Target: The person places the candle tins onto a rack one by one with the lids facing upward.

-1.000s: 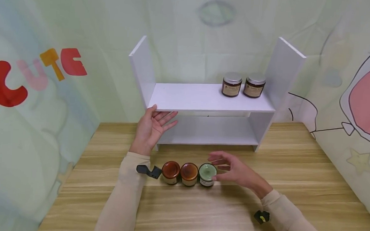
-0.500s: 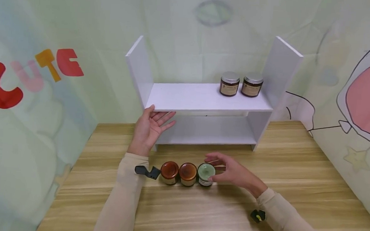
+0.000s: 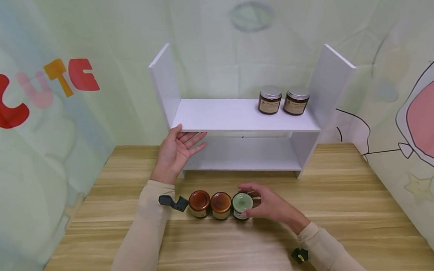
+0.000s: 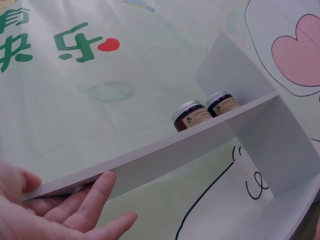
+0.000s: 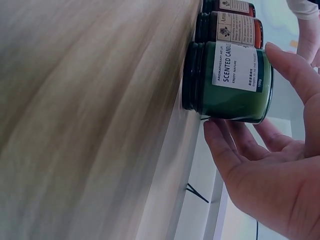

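Your left hand [image 3: 173,153] pinches the white two-tier board shelf [image 3: 218,113], right hand [image 3: 271,204] the upside-down green glass jar [image 3: 242,202] in front of it; best press evenly both sides.

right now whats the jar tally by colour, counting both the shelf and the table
Dark brown jars with silver lids, on the white shelf: 2
Amber jars on the table: 2
Green jar on the table: 1
Total: 5
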Action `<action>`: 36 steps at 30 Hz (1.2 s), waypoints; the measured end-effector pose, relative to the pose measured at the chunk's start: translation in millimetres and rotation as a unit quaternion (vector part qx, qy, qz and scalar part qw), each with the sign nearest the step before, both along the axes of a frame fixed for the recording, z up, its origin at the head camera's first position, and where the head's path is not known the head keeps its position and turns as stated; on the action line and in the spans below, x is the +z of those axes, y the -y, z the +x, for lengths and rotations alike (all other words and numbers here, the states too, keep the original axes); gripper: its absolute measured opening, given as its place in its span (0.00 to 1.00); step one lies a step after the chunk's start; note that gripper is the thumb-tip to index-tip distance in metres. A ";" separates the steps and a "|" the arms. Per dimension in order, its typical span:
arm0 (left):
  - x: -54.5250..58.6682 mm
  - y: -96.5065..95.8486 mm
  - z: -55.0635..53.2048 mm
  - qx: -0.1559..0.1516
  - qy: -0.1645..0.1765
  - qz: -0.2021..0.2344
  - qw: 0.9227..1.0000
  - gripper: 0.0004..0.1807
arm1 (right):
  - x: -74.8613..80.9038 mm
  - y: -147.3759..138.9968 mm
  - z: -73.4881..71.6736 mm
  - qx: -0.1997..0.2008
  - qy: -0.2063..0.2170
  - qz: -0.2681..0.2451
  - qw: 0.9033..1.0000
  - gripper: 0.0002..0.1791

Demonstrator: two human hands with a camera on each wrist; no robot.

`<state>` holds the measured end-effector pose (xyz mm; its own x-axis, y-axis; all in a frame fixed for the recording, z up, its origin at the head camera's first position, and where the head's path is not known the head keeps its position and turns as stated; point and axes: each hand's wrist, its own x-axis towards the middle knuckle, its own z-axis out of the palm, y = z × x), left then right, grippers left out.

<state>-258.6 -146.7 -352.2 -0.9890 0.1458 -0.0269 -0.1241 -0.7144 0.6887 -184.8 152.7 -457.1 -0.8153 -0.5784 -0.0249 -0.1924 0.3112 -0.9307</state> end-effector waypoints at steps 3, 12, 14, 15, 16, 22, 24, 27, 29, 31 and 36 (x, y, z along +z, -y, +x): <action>-0.3 0.0 -0.3 0.000 0.002 -0.001 1.000 0.17 | -0.8 1.6 -0.1 0.001 -0.010 0.010 1.000 0.44; -0.1 -0.4 -1.1 0.001 0.003 0.002 1.000 0.16 | -2.3 3.4 -0.3 -0.002 -0.014 0.025 1.000 0.46; 0.0 -0.4 -0.9 0.001 0.004 0.003 1.000 0.16 | -2.3 4.2 0.1 -0.003 -0.012 0.026 1.000 0.46; 0.0 -0.5 -0.7 0.002 0.004 0.003 1.000 0.16 | -2.1 4.6 0.5 -0.004 -0.012 0.027 1.000 0.47; 0.1 -0.6 -0.4 0.002 0.005 0.003 1.000 0.16 | -2.1 5.0 0.9 -0.003 -0.012 0.029 1.000 0.47; 0.1 -1.1 1.3 0.002 0.001 0.003 1.000 0.16 | -2.6 8.0 2.6 -0.002 -0.019 0.037 0.999 0.47; 0.0 -1.2 1.4 0.002 0.000 0.003 1.000 0.16 | -3.1 9.1 2.6 -0.001 -0.024 0.040 0.999 0.46; 0.1 -1.2 1.3 -0.001 0.001 0.005 1.000 0.16 | -3.5 10.4 2.2 0.001 -0.032 0.042 0.999 0.44; 0.3 -1.1 1.2 -0.002 0.002 0.009 1.000 0.16 | -3.1 11.0 1.9 0.002 -0.037 0.045 0.998 0.43; 0.6 -1.1 1.5 -0.002 0.002 0.008 1.000 0.16 | -2.5 11.9 1.8 0.001 -0.041 0.050 0.998 0.42; 0.4 -0.9 1.3 0.001 0.001 0.003 1.000 0.17 | -1.3 14.2 1.4 -0.006 -0.046 0.068 0.997 0.41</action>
